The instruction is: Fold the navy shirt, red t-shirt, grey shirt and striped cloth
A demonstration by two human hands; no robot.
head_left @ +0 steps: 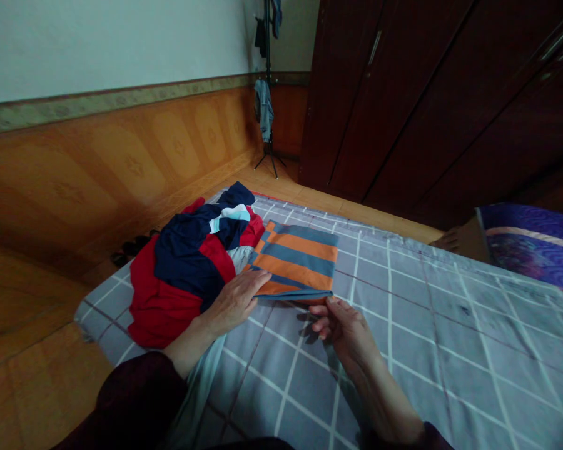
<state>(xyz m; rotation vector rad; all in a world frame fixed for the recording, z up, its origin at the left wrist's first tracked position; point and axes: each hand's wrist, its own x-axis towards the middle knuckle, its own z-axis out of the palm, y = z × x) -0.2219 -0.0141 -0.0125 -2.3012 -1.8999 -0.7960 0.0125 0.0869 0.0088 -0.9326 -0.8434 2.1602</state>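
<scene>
A folded cloth (304,253) with orange and grey-blue stripes lies on the grey checked bedspread (403,300). My left hand (234,297) grips its near left corner, fingers over the top and thumb by the near edge. At the near right corner, my right hand (349,325) pinches the edge between thumb and forefinger, the other fingers curled below. Layers show along that near edge, slightly raised off the bed. Just left of the cloth is a crumpled heap of red, navy and white clothing (187,262), close behind my left hand.
A coat stand (267,69) with garments stands in the far corner beside a dark wooden wardrobe (380,106). Shoes (131,247) sit on the floor left of the bed. At right is a purple quilted item (535,244) next to a cardboard box (464,240).
</scene>
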